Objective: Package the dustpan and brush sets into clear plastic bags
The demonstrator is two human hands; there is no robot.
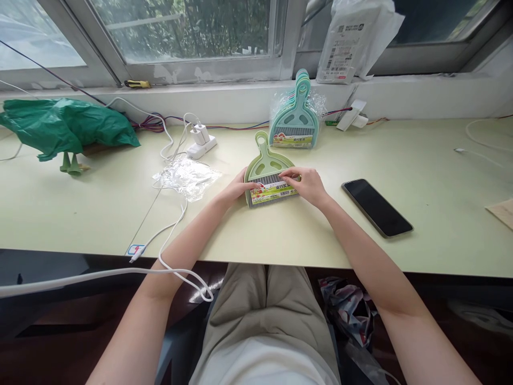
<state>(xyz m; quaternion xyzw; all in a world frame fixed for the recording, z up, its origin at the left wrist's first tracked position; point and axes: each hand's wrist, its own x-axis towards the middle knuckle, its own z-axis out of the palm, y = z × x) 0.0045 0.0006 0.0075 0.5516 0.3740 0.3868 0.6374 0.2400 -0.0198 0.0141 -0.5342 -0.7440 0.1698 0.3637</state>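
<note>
A small light-green dustpan set [266, 163] lies flat on the pale table [280, 235] in front of me, with a grey brush and a colourful paper label [274, 192] across its wide end. My left hand [236, 188] grips the dustpan's left edge, fingers curled on it. My right hand [306, 183] rests on the right side, fingertips pinched on the label's top edge. Behind it stands a stack of blue-green dustpan sets [295, 117] in a clear wrapper.
A crumpled clear plastic bag [186, 176] lies left of the dustpan. A black phone [377, 207] lies to the right. White cables and a charger [200, 140] run across the left side, near a green plastic bag [68, 125]. A white parcel [352, 43] leans on the windowsill.
</note>
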